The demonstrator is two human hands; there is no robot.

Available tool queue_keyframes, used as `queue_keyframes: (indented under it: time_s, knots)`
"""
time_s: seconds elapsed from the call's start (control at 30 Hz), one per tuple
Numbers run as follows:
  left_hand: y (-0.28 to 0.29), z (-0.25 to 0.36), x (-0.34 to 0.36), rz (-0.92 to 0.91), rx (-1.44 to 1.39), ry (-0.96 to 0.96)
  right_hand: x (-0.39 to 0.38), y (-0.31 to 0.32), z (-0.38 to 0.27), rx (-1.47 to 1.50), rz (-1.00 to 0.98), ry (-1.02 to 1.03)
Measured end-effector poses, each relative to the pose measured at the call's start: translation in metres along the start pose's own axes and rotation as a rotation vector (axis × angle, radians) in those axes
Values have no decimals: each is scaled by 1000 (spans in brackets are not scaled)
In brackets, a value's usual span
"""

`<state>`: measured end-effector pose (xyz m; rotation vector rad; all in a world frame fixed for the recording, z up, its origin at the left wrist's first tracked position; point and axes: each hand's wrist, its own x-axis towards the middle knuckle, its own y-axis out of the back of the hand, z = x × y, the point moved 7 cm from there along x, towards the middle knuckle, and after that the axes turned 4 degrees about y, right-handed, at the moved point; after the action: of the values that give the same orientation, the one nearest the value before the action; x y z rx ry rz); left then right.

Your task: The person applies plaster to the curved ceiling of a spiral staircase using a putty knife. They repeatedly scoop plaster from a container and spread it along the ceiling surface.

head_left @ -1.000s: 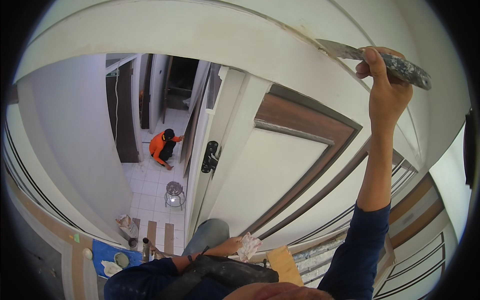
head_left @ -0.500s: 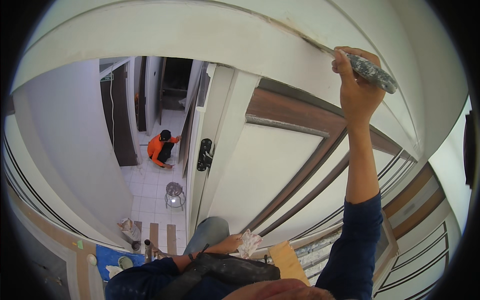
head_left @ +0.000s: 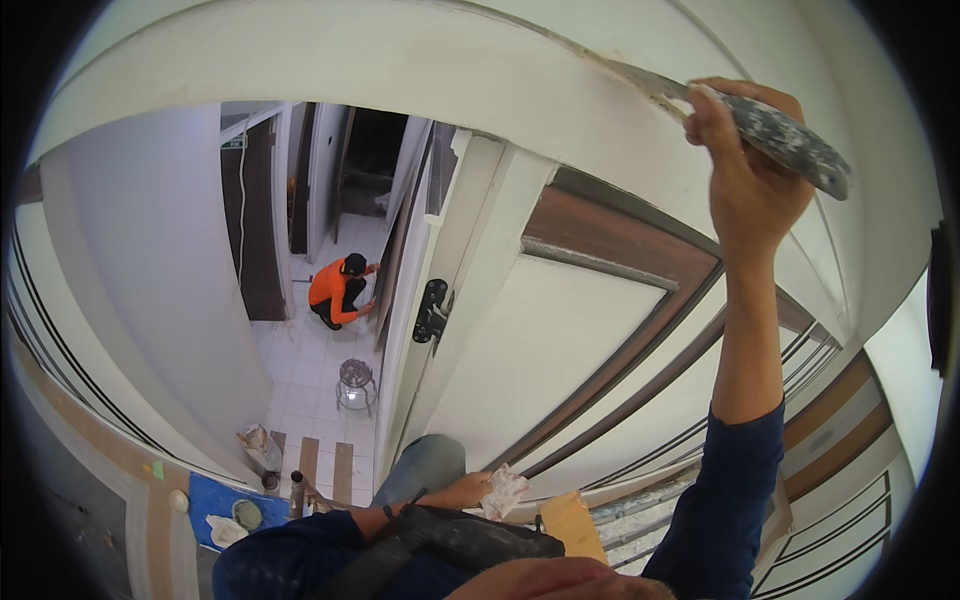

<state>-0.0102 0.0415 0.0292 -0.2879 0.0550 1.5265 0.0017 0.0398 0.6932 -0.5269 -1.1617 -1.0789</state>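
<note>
One left hand [head_left: 466,491]: had its fingers closed on a crumpled pale wad [head_left: 506,492], before the door's [head_left: 570,330] lower part
Right hand [head_left: 755,180]: had its fingers wrapped round a putty knife [head_left: 793,147], above the door, blade [head_left: 648,82] at the seam [head_left: 570,41]
Stool [head_left: 355,374]: stood left of the door
Co-worker [head_left: 330,287]: crouched in orange, farther off, left of the door

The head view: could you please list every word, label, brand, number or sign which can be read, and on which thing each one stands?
No text here can be read clearly.
Small green sign, by the top of the dark door: too small to read.
White bag on the floor: any print is too blurred to read.
Putty knife in the right hand: no lettering visible.
</note>
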Motion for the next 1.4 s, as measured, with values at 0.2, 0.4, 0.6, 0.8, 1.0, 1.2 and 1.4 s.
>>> queue_keyframes:
  time_s: [0.2,0.4,0.6,0.8,1.0,1.2,1.4]
  knots:
    - [2,-9,4,37,-89,-42,6,-30,-10,-110,-51,146]
    - [3,10,-5,45,-32,-52,15,-20,-4,-40,-70,153]
    - [4,-2,3,62,-123,-46,5,-7,-9,-61,-81,65]
    - [7,-8,7,83,-48,-54,9,-25,10,273,-81,-154]
    - [6,24,-16,100,-28,39,-3,-45,18,317,-138,-138]
    - [6,14,-8,107,-4,-6,-6,-46,17,217,-122,-155]
    - [7,-13,8,96,-51,-12,-15,-27,22,121,-68,-200]
